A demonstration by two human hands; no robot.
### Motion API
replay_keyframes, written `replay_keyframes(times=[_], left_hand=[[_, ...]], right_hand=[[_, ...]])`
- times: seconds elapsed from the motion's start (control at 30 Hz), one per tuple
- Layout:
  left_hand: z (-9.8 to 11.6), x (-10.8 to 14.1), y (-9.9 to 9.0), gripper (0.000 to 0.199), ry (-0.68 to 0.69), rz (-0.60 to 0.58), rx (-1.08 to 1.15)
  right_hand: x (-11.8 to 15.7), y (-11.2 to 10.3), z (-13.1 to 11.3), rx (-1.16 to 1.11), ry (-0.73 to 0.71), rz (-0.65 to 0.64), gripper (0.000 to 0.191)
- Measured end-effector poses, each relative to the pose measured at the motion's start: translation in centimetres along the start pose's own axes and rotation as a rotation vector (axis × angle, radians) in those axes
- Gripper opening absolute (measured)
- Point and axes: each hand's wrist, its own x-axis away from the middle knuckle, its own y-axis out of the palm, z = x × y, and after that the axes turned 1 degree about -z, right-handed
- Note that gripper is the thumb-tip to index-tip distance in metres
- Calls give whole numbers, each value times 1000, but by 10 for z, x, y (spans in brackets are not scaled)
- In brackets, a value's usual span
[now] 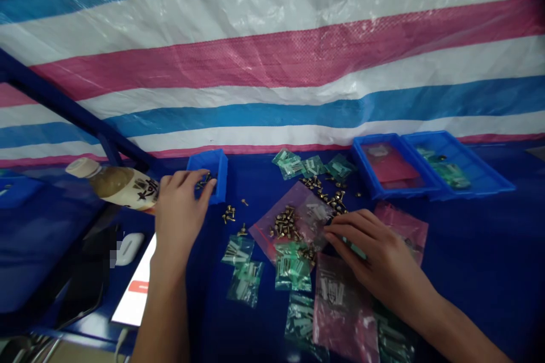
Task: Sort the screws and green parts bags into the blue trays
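My left hand (183, 201) reaches over the near left edge of a small blue bin (220, 176), with its fingertips at the dark screws (205, 180) inside. Its fingers are bent, and whether they pinch a screw is too small to tell. My right hand (366, 241) hovers at the right edge of a pink zip bag (272, 218), its thumb and fingertips close together; anything between them is hidden. Brass screws (286, 223) lie in a heap on that bag, and more (336, 201) are scattered behind it. Green bags (293, 266) of pale pins lie in front.
Two blue trays (434, 193) with bags stand at the back right. On the left are a bottle (123, 186), a white earphone case (130, 248) and a lit phone (135, 295) with a cable. Pink bags (344, 312) lie near my right forearm. A striped sheet (272, 62) hangs behind.
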Motion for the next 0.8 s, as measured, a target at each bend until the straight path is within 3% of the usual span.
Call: replay_keyframes(times=[0.07, 0.17, 0.23, 0.33, 0.43, 0.8], left_hand=[[22, 5, 5, 26, 134, -63, 78], [56, 15, 14, 22, 399, -262, 202], [73, 23, 19, 33, 532, -379, 233], [85, 29, 24, 54, 626, -457, 220], [85, 30, 27, 55, 614, -477, 196], [76, 22, 42, 10, 414, -431, 378]], right_hand=[[0, 0, 0, 6, 0, -10, 14], [-1, 0, 1, 16, -7, -27, 14], [-1, 1, 2, 21, -12, -38, 14], [-1, 1, 1, 30, -17, -52, 14], [0, 1, 0, 32, -26, -64, 13], [-1, 0, -1, 42, -47, -70, 11]])
